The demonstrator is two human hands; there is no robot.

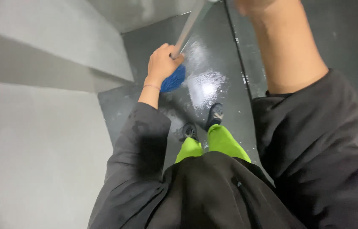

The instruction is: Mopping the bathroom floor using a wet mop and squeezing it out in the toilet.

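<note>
Floor: dark, wet and glossy floor, pale walls at left.
Near: green trousers, dark shoes.
Left hand: wrapped around the mop handle, just above the blue mop head on the floor.
Right hand: far, cut off by the top edge; grip cannot be told.

free: wet dark floor ahead | blocked: grey wall left (close beside sleeve)
</note>
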